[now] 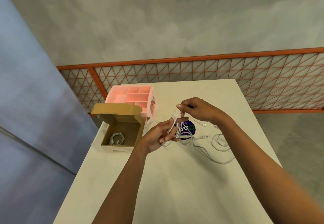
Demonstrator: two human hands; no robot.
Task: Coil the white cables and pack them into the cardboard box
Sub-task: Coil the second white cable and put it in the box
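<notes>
White cable (175, 129) is up off the table, mid-frame, part-wound in loops round the fingers of the left hand (162, 135). That hand is palm-up w/ fingers mostly extended & the loops held on them. Right hand (197, 110) is just above & behind it, thumb & fingertips pinching the free strand, which runs down to the loops. One coiled cable (117, 138) lies inside the cardboard box (135, 137), at the table's left edge w/ lid flap standing open. Loose cables (214, 147) sprawl on the table (175, 180) to the right of the hands. A purple disc (188, 127) lies under the hands. Pink organiser (133, 96) sits right behind the box; orange mesh fence (228, 69) beyond.
</notes>
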